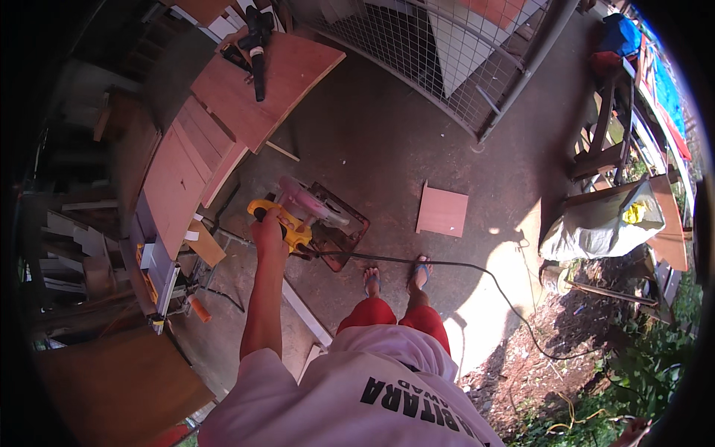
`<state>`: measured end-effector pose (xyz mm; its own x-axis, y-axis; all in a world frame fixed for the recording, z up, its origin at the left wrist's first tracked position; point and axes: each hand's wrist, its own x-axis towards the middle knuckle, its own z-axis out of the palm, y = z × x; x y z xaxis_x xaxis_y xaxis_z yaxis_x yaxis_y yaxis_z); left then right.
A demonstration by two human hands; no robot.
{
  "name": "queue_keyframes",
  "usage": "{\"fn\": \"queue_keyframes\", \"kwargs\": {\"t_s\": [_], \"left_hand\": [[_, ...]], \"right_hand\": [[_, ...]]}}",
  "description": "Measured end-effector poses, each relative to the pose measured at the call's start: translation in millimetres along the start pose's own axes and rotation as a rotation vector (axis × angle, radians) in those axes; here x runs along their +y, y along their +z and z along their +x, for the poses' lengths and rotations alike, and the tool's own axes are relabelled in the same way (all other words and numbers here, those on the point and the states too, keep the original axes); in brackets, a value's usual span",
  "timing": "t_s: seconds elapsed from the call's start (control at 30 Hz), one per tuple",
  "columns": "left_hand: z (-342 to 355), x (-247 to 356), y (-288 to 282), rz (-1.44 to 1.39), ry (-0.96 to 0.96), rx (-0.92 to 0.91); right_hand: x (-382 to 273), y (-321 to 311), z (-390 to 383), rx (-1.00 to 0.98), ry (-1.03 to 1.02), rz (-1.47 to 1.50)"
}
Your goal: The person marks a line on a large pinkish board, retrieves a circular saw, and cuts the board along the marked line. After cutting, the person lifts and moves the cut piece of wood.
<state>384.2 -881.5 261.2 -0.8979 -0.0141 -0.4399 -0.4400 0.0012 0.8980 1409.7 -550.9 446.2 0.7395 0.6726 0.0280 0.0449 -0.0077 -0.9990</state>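
Note:
My left hand is closed around the yellow handle of a circular saw, held out in front of me to the left. The saw's round guard and its flat, reddish-brown base plate face away from my hand. A black power cord runs from the saw past my feet to the right. At the lower right rim, a dim skin-coloured shape that may be my right hand shows, its fingers too unclear to read. A small square plywood piece lies on the floor ahead of my feet.
On the left stands a plywood-topped bench with a black blower-like power tool on it. A wire-mesh gate is at the back. A white sack stands at right. Beside my left leg lies a pale strip.

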Motion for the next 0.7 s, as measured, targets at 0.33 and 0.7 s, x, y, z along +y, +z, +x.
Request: {"fn": "queue_keyframes", "kwargs": {"t_s": [0.33,0.7], "left_hand": [[-20,108,-18,-0.049,0.255,-0.060],[174,239,-69,0.123,0.639,0.101]], "right_hand": [[236,169,-147,-0.050,0.255,-0.088],[249,167,-181,0.064,0.241,-0.049]]}}
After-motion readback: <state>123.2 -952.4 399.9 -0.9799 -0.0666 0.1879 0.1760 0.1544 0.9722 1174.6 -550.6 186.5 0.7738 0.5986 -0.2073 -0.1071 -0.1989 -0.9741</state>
